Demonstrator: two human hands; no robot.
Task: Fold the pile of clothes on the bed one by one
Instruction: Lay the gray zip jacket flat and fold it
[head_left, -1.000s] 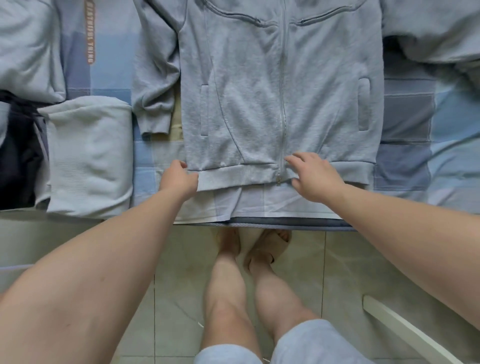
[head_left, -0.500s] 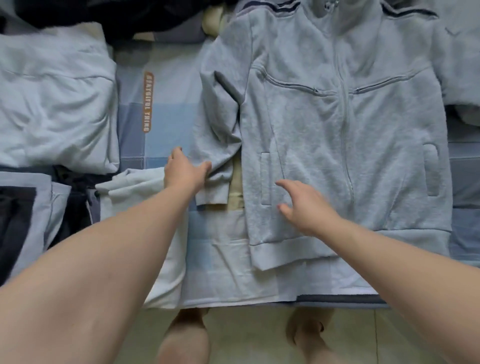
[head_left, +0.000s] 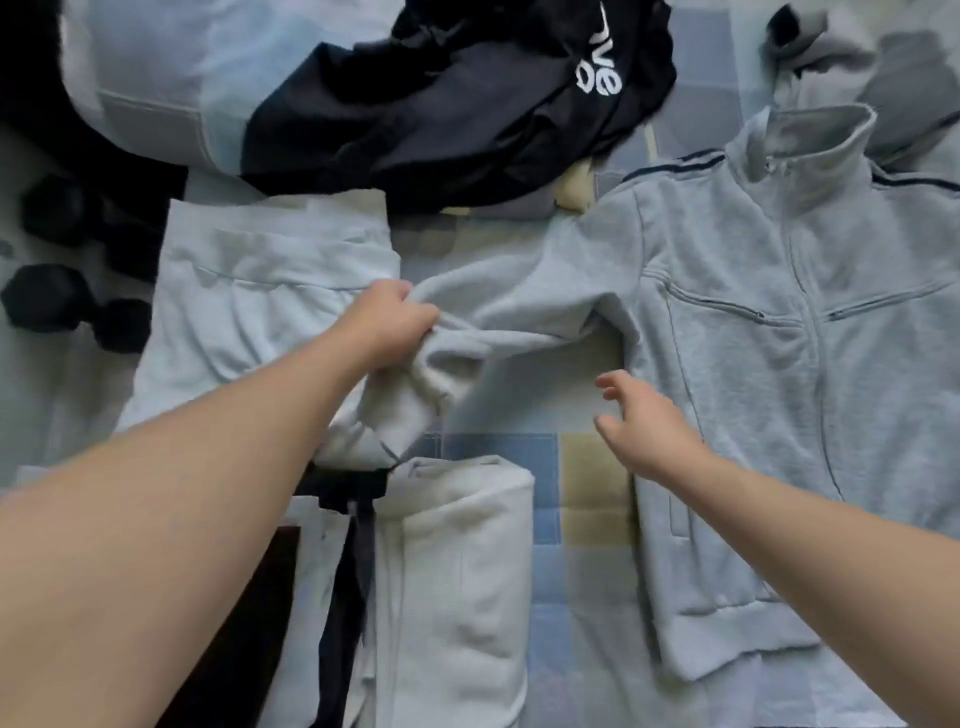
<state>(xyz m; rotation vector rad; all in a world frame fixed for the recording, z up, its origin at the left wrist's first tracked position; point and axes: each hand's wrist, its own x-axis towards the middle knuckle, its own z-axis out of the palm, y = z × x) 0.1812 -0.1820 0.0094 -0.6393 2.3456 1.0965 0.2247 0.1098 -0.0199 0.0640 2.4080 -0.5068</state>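
A grey zip-up jacket lies flat, front up, on the right half of the bed. Its left sleeve is stretched out sideways toward the left. My left hand grips that sleeve near the cuff, fingers curled round the fabric. My right hand hovers with spread fingers just beside the jacket's left edge, under the armpit, holding nothing. A heap of dark clothes lies at the back.
Two folded pale garments lie on the left, one behind my left hand and one near the front. Black dumbbells sit at the far left. Grey clothing is bunched at the back right. The blue patchwork sheet shows between.
The camera has tilted up toward the back of the bed. My left hand has taken hold of the jacket's left sleeve and pulled it out sideways. My right hand has lifted off the jacket.
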